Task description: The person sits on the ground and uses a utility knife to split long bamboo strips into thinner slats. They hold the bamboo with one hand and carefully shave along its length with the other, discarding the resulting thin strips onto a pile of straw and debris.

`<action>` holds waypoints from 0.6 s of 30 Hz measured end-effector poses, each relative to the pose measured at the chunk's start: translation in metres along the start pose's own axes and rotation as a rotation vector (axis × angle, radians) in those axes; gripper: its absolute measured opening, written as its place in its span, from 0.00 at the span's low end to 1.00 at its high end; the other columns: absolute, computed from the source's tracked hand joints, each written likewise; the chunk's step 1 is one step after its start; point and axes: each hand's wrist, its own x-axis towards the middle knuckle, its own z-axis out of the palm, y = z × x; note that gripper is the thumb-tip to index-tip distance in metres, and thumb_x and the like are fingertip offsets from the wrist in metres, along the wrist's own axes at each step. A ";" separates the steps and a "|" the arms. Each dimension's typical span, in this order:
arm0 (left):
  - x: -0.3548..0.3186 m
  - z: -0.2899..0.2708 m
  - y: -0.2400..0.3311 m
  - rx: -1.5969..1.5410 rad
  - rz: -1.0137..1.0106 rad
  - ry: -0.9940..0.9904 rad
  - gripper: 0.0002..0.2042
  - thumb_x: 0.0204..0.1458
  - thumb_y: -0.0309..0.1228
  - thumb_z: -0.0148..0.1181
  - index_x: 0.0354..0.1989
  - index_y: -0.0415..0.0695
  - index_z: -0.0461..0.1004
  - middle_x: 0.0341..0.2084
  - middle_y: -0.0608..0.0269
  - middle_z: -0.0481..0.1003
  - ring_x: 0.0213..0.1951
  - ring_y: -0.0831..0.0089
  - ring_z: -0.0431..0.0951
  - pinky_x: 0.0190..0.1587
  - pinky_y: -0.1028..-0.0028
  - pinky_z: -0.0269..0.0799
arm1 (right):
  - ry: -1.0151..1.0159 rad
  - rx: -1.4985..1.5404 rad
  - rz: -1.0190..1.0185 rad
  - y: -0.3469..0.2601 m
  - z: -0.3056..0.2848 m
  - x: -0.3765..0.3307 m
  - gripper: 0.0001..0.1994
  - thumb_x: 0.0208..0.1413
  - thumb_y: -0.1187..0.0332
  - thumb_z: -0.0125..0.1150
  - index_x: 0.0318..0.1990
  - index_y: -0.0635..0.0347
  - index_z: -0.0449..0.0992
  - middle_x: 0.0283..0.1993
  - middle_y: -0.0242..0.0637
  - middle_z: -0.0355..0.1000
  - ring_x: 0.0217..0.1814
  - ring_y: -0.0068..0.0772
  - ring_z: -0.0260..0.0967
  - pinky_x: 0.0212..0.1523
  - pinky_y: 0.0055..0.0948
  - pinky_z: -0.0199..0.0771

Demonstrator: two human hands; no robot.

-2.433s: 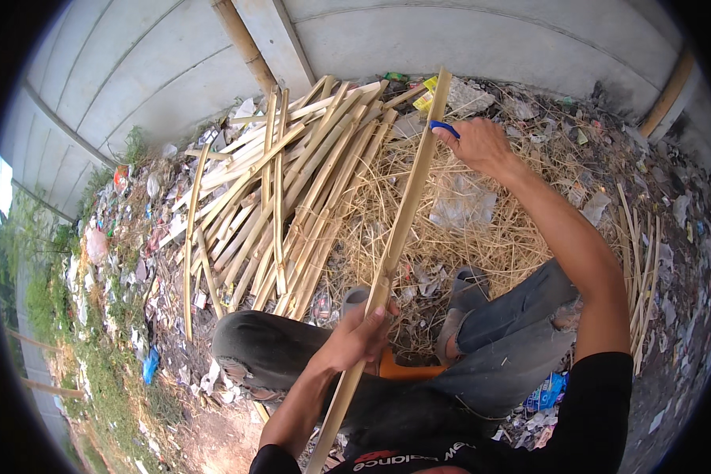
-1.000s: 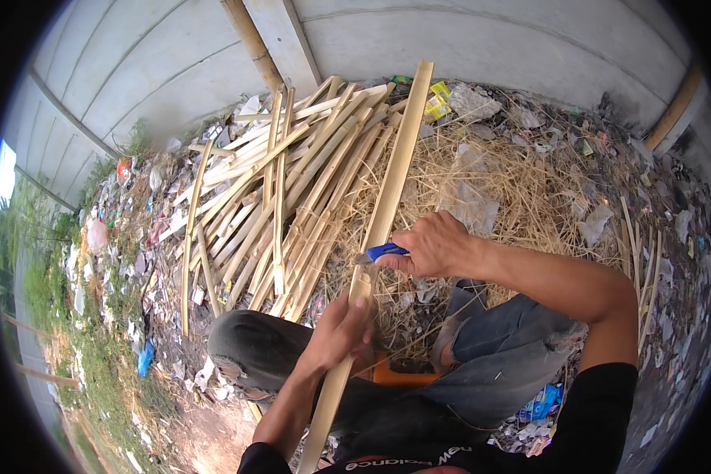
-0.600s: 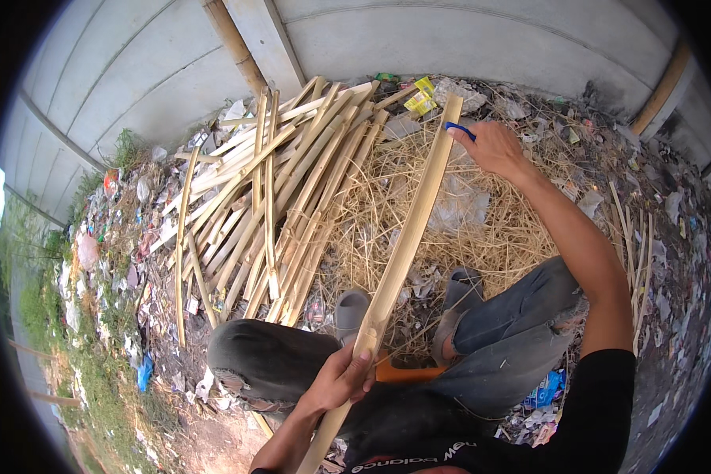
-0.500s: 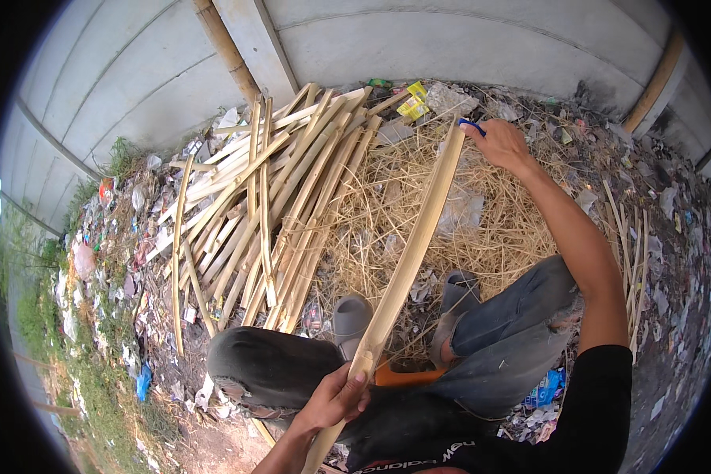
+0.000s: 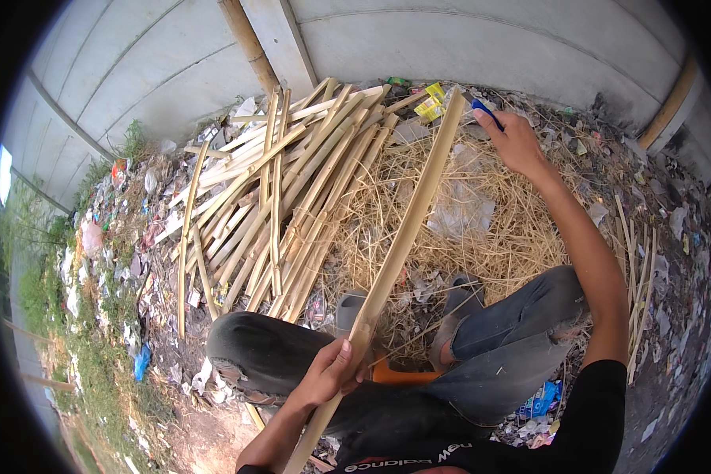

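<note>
A long split bamboo strip (image 5: pixel 407 235), pale and trough-shaped, slants across my lap from the lower left toward the wall. My left hand (image 5: pixel 329 373) is wrapped round its lower part, thumb on top. Near the strip's far end, my right hand (image 5: pixel 515 144) grips a blue-handled knife (image 5: pixel 488 115). The handle is off to the right of the strip's tip; its blade is too small to make out clearly. My right arm is stretched far forward.
A pile of split bamboo strips (image 5: pixel 292 201) lies ahead to the left. Thin shavings (image 5: pixel 505 237) cover the ground in front of my feet. Several narrow strips (image 5: pixel 638 284) lie at the right. A grey wall (image 5: pixel 482 43) stands behind, with litter along its base.
My right hand with the knife has moved slightly right, off the strip's tip. My left hand has shifted a little up and left on the strip. The view has turned slightly.
</note>
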 end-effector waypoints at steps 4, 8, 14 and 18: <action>0.023 0.002 0.013 0.030 0.034 0.000 0.26 0.72 0.55 0.33 0.49 0.42 0.67 0.22 0.64 0.68 0.16 0.79 0.64 0.18 0.79 0.60 | -0.239 0.096 -0.132 -0.077 0.008 -0.035 0.35 0.69 0.39 0.46 0.24 0.66 0.77 0.14 0.38 0.64 0.17 0.39 0.64 0.24 0.43 0.64; 0.035 0.008 0.029 -0.011 0.037 0.024 0.28 0.71 0.56 0.35 0.57 0.41 0.65 0.21 0.61 0.69 0.15 0.77 0.64 0.18 0.77 0.62 | -0.449 0.085 -0.221 -0.098 0.025 -0.062 0.35 0.69 0.40 0.45 0.25 0.66 0.78 0.17 0.48 0.71 0.22 0.53 0.73 0.30 0.48 0.73; 0.055 0.013 0.040 0.001 0.023 0.102 0.24 0.72 0.54 0.33 0.48 0.44 0.66 0.21 0.62 0.69 0.15 0.76 0.66 0.17 0.76 0.63 | -0.625 0.172 -0.301 -0.113 0.046 -0.106 0.34 0.69 0.41 0.45 0.26 0.67 0.79 0.23 0.57 0.75 0.31 0.63 0.77 0.37 0.53 0.78; 0.058 0.018 0.036 0.163 0.121 0.200 0.24 0.72 0.52 0.35 0.48 0.42 0.67 0.21 0.63 0.70 0.15 0.78 0.66 0.18 0.77 0.63 | -0.709 0.153 -0.356 -0.137 0.050 -0.120 0.34 0.67 0.40 0.47 0.28 0.66 0.80 0.24 0.58 0.76 0.31 0.66 0.77 0.36 0.55 0.78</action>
